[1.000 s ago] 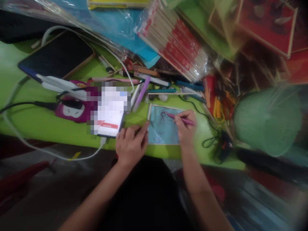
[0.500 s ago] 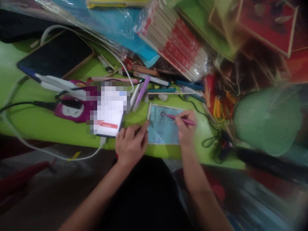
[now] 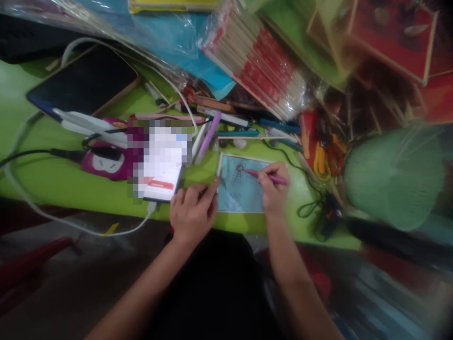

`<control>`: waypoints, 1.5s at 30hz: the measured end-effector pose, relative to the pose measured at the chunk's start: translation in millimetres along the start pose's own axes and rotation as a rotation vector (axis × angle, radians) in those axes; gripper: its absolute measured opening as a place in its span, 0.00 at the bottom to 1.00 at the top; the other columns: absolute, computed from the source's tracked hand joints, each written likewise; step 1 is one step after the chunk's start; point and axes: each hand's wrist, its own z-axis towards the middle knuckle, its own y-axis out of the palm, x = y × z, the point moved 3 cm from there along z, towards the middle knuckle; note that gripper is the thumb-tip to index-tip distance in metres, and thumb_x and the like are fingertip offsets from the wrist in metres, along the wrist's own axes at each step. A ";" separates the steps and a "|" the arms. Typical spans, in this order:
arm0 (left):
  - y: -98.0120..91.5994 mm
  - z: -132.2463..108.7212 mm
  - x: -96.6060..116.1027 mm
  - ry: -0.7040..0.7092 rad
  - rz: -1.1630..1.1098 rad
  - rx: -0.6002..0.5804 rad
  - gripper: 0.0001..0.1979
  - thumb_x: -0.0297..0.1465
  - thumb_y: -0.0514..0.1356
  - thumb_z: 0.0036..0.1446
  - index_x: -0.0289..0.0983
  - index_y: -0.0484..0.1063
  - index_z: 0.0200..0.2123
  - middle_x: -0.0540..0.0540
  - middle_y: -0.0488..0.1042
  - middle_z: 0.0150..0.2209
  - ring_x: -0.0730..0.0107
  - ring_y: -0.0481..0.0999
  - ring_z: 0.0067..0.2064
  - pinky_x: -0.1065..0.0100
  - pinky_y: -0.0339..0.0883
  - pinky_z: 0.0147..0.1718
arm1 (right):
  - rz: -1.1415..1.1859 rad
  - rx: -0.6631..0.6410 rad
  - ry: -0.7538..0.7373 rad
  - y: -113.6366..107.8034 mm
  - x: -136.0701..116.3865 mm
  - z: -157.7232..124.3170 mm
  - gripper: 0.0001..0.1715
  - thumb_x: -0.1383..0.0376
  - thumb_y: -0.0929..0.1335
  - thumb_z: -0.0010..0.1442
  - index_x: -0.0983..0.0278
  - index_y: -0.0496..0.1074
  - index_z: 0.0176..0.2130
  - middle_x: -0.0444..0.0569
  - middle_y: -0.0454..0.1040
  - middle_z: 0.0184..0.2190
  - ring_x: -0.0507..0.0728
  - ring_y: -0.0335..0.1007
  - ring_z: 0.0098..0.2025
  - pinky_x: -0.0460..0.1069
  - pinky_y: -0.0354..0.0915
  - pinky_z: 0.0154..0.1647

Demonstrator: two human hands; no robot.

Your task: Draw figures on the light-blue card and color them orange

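A blue card (image 3: 247,191) with a pale raised border lies near the table's front edge, with dark line drawings on it. My right hand (image 3: 274,189) is closed round a pink pen (image 3: 276,178), its tip at the upper drawing. At the card's left border rests my left hand (image 3: 193,210), its index finger stretched to the border and the other fingers spread loosely on the table. Left of that hand lies a lit phone (image 3: 159,184), partly pixelated, with a white cable plugged into its lower end.
Pens and sticks lie behind the card, near a purple marker (image 3: 209,137). A green basket (image 3: 392,179) stands right, yellow-handled scissors (image 3: 321,163) beside it. Wrapped red-and-white sticks (image 3: 258,61) lie behind. A dark tablet (image 3: 85,80) and purple power strip (image 3: 106,160) are left.
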 end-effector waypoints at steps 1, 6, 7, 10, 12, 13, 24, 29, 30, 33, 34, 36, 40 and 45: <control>-0.1 0.2 0.2 0.006 0.003 0.000 0.19 0.33 0.62 0.67 0.47 0.79 0.60 0.43 0.78 0.41 0.61 0.70 0.38 0.59 0.61 0.41 | 0.002 0.000 0.001 0.0 -0.1 0.0 0.07 0.62 0.71 0.60 0.59 0.70 0.31 0.39 0.69 0.24 0.51 0.64 0.27 0.47 0.61 0.29; -1.5 1.5 0.9 0.026 0.012 0.022 0.18 0.32 0.63 0.67 0.44 0.80 0.59 0.43 0.78 0.41 0.61 0.69 0.38 0.59 0.61 0.40 | 0.017 0.002 0.014 0.6 0.3 -0.1 0.08 0.60 0.72 0.62 0.59 0.71 0.33 0.38 0.71 0.26 0.50 0.65 0.28 0.47 0.62 0.30; -1.3 1.4 0.7 0.022 0.012 0.017 0.18 0.33 0.63 0.67 0.45 0.80 0.59 0.43 0.78 0.41 0.61 0.70 0.38 0.59 0.61 0.40 | 0.019 -0.001 0.013 0.7 0.3 -0.2 0.08 0.60 0.72 0.62 0.59 0.71 0.33 0.38 0.71 0.25 0.50 0.65 0.28 0.47 0.62 0.30; -0.2 0.8 0.1 0.002 0.016 -0.007 0.19 0.34 0.62 0.68 0.47 0.79 0.60 0.42 0.78 0.41 0.61 0.70 0.38 0.59 0.61 0.40 | 0.024 -0.033 0.010 1.7 0.4 -0.8 0.08 0.60 0.71 0.61 0.59 0.71 0.32 0.38 0.70 0.24 0.51 0.65 0.27 0.47 0.62 0.30; 0.2 0.2 0.0 -0.006 0.023 -0.010 0.19 0.34 0.62 0.67 0.48 0.79 0.60 0.42 0.78 0.41 0.62 0.71 0.38 0.59 0.61 0.40 | 0.021 -0.059 0.008 2.4 0.5 -1.3 0.07 0.60 0.71 0.61 0.59 0.71 0.32 0.38 0.70 0.24 0.51 0.65 0.27 0.48 0.62 0.30; 0.2 0.0 0.0 -0.006 0.026 -0.009 0.19 0.34 0.62 0.67 0.48 0.79 0.60 0.42 0.78 0.41 0.62 0.71 0.38 0.59 0.62 0.41 | 0.019 -0.063 0.007 2.6 0.4 -1.4 0.07 0.60 0.71 0.61 0.59 0.71 0.33 0.38 0.70 0.24 0.51 0.65 0.27 0.48 0.62 0.30; -1.1 1.5 0.9 0.010 0.007 0.009 0.19 0.33 0.62 0.67 0.46 0.80 0.59 0.43 0.78 0.41 0.61 0.70 0.38 0.60 0.61 0.40 | 0.021 -0.056 0.002 1.8 -1.7 -0.7 0.08 0.60 0.72 0.62 0.59 0.71 0.32 0.38 0.70 0.24 0.51 0.65 0.27 0.47 0.62 0.30; -2.6 2.9 1.7 0.025 0.020 0.021 0.18 0.33 0.63 0.67 0.44 0.80 0.58 0.43 0.78 0.41 0.61 0.69 0.38 0.60 0.61 0.41 | 0.016 -0.070 0.010 2.8 -2.2 -1.0 0.08 0.59 0.72 0.61 0.59 0.71 0.32 0.38 0.70 0.23 0.52 0.66 0.27 0.48 0.62 0.29; -2.7 3.1 1.7 0.022 0.024 0.022 0.18 0.33 0.63 0.67 0.45 0.80 0.58 0.43 0.78 0.41 0.61 0.69 0.38 0.60 0.61 0.41 | 0.019 -0.057 0.008 2.7 -2.0 -0.8 0.08 0.60 0.72 0.61 0.59 0.71 0.32 0.39 0.70 0.24 0.51 0.66 0.27 0.48 0.62 0.29; -3.1 3.8 2.1 0.025 0.031 0.025 0.18 0.33 0.63 0.67 0.45 0.80 0.58 0.43 0.78 0.40 0.61 0.69 0.38 0.61 0.61 0.40 | 0.038 -0.019 0.001 2.2 -1.0 -0.4 0.07 0.61 0.72 0.61 0.59 0.72 0.33 0.39 0.71 0.25 0.51 0.65 0.27 0.47 0.62 0.29; -3.2 4.0 2.3 0.030 0.030 0.030 0.18 0.32 0.63 0.67 0.44 0.81 0.58 0.43 0.78 0.40 0.61 0.68 0.37 0.61 0.60 0.40 | 0.045 -0.018 -0.002 2.1 -0.7 -0.4 0.07 0.61 0.72 0.61 0.59 0.72 0.33 0.39 0.71 0.25 0.50 0.65 0.27 0.47 0.62 0.29; -3.5 4.5 2.5 0.043 0.024 0.038 0.17 0.32 0.64 0.66 0.43 0.81 0.57 0.43 0.78 0.40 0.61 0.68 0.37 0.61 0.60 0.39 | 0.049 -0.030 -0.006 2.1 -0.5 -0.5 0.06 0.62 0.71 0.62 0.59 0.72 0.33 0.38 0.71 0.25 0.50 0.64 0.26 0.47 0.61 0.29; -3.8 4.7 2.3 0.047 0.023 0.048 0.16 0.31 0.65 0.66 0.42 0.82 0.56 0.43 0.79 0.40 0.61 0.68 0.37 0.61 0.60 0.39 | 0.043 -0.080 -0.010 2.4 -2.2 -0.8 0.07 0.62 0.72 0.61 0.59 0.72 0.32 0.37 0.69 0.23 0.50 0.64 0.26 0.47 0.61 0.29; -4.7 5.0 2.5 0.049 0.027 0.052 0.16 0.31 0.65 0.66 0.42 0.82 0.56 0.44 0.79 0.40 0.61 0.69 0.37 0.60 0.61 0.39 | 0.023 -0.054 -0.011 2.0 -2.0 -0.7 0.07 0.62 0.71 0.61 0.59 0.71 0.32 0.38 0.70 0.24 0.50 0.63 0.25 0.47 0.61 0.28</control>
